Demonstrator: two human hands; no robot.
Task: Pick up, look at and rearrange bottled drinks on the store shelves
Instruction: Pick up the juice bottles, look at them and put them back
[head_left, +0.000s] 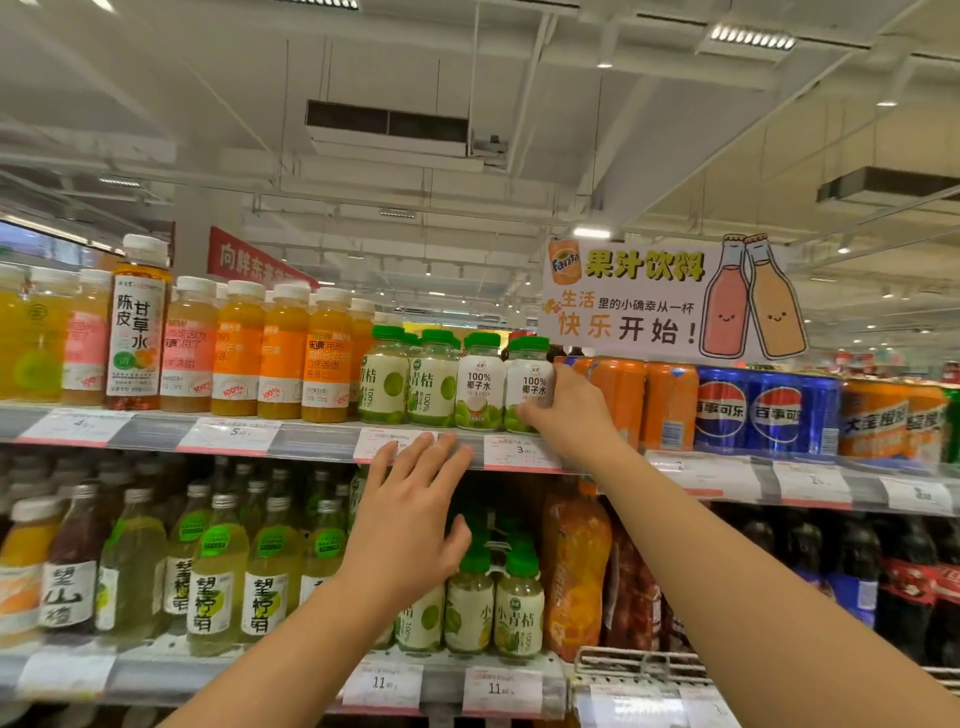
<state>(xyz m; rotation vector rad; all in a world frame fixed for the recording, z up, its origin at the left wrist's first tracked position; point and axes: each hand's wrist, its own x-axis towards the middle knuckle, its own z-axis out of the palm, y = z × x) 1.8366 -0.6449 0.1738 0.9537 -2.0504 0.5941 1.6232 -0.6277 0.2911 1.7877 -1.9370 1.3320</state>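
Right hand (563, 410) grips small green-capped white-labelled coconut-water bottle (529, 387) on top shelf (311, 441), 1 o'clock from left hand | left hand (410, 512) spread flat, holding nothing, fingertips at shelf edge | risk: tipping neighbouring orange drink cans (670, 405) at 3 o'clock if bottle swings out.

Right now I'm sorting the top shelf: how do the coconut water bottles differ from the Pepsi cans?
The coconut water bottles are white-labelled with green caps; the Pepsi cans are blue. The right hand grips one bottle; the cans are untouched. Both stand upright on the top shelf.
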